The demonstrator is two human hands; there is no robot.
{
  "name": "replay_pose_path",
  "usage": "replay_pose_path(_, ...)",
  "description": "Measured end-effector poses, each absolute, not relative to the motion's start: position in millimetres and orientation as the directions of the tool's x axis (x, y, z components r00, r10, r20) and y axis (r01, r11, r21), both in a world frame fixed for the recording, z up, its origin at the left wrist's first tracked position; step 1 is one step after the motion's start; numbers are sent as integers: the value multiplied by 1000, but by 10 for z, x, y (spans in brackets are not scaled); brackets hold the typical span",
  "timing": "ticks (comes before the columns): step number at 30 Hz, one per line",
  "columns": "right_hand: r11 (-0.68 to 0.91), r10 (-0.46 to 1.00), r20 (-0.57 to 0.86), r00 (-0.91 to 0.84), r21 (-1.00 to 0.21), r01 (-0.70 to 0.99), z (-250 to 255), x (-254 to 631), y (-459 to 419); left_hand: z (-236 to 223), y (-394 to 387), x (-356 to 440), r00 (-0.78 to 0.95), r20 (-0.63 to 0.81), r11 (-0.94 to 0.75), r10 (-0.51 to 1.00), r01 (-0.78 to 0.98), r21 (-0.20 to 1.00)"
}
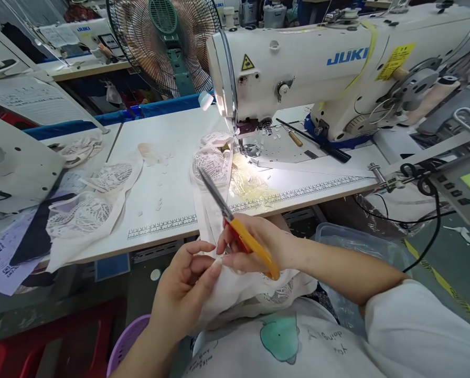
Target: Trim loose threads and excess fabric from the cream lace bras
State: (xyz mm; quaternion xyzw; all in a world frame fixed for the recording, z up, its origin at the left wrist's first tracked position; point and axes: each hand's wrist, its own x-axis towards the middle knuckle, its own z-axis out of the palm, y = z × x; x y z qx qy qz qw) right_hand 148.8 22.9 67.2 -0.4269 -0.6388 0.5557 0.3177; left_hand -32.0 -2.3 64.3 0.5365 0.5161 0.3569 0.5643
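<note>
My left hand [182,289] is closed, pinching the edge of a white lace bra [235,294] between thumb and fingertips. The bra lies over my lap, and its lace cup shows near my right wrist. In my closed right hand [266,239] is a pair of scissors [214,195] with orange and red handles, the blades pointing up and left, away from the fabric. My right fingertips also meet the fabric beside my left thumb. Another pale lace bra part [210,164] rests under the lit sewing machine needle, its band hanging over the table edge towards my hands.
A white sewing machine [298,68] stands on the table [168,189], with an awl [295,138] and black tweezers-like tool beside it. More lace bras [85,215] lie at the left. A large fan [168,47] stands behind. A purple basket [128,338] sits below.
</note>
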Motion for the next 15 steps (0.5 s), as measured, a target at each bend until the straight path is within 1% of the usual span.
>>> replay_pose_path(2,41,901,-57,-431,-976,216,670,1440,225,685,-49,-246,208,-212,188,955,128,974)
replay_pose_path(5,109,912,13,-410,-971,213,622,1426,243,687,-36,-184,205,-248,219,947,154,963)
replay_pose_path(8,111,902,-24,-431,-952,285,616,1477,252,620,13,-207,247,-239,180,939,239,954)
replay_pose_path(9,108,901,-43,-431,-941,320,628,1509,246,589,34,-239,280,-215,130,936,293,947)
replay_pose_path(11,131,908,-39,-418,-919,371,664,1601,220,524,82,-342,371,-134,-50,919,446,894)
replay_pose_path(13,195,925,40,-378,-903,382,701,1733,174,468,131,-484,463,-41,-275,885,591,758)
replay_pose_path(15,259,939,136,-316,-884,389,730,1889,120,428,171,-637,514,28,-429,858,684,590)
